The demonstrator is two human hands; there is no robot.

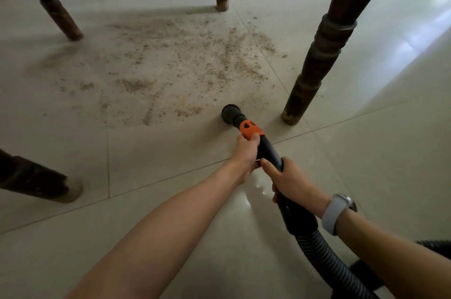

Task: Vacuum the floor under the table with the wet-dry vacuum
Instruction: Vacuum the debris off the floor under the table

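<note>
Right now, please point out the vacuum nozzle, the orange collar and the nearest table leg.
vacuum nozzle (231, 112), head view, on its round black mouth.
orange collar (251, 129), head view, on its top.
table leg (317, 59), head view, on its middle.

Two bare forearms reach forward over a pale tiled floor (366, 142). The left hand (245, 152) curls around a black vacuum wand (268, 149) just behind its orange collar (251, 129); the right hand (290, 180), a grey watch (338, 213) on its wrist, holds the wand lower down, where a ribbed hose (327, 257) trails off toward 5 o'clock. The round nozzle (230, 112) sits at the floor, at the 5 o'clock edge of a wide scatter of tan crumbs (170, 62). Dark turned wooden table legs (319, 54) stand around the crumbs.
</note>
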